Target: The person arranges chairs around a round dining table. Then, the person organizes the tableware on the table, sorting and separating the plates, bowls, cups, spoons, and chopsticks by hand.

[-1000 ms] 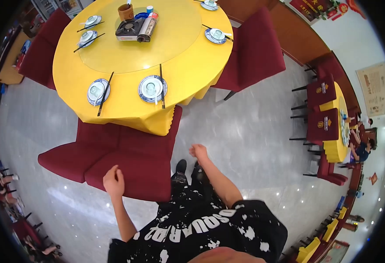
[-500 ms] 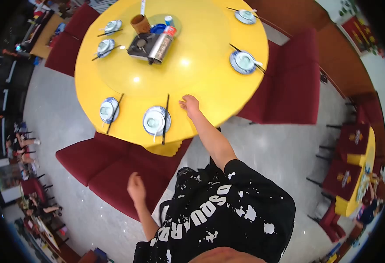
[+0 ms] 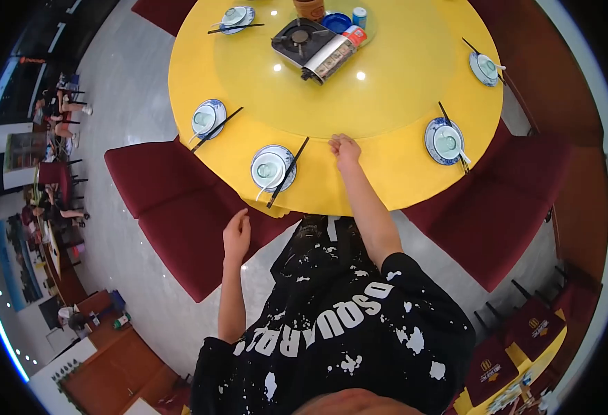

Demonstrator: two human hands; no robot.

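Observation:
My right hand [image 3: 345, 149] is over the yellow round table, its fingers curled together at the near edge of the glass turntable [image 3: 283, 127]. Whether anything is between those fingers is hidden. To its left, a blue-and-white plate [image 3: 289, 181] bears a small bowl with a glass [image 3: 267, 170], a white spoon and black chopsticks [image 3: 289, 171]. My left hand [image 3: 237, 236] hangs in the air below the table's edge, above a maroon chair [image 3: 183, 228]. It holds nothing and its fingers are loosely apart.
On the turntable stand a portable gas stove [image 3: 300, 40], a gas canister [image 3: 335, 55], a blue dish [image 3: 336, 23], a small can [image 3: 359, 16] and a brown pot [image 3: 309, 8]. Further settings line the rim. Another maroon chair [image 3: 487, 200] is at right. People sit far left.
The view has turned, and the table now appears further right and higher. My right hand's fingers have curled in near the turntable's edge. My left hand has risen closer to the table.

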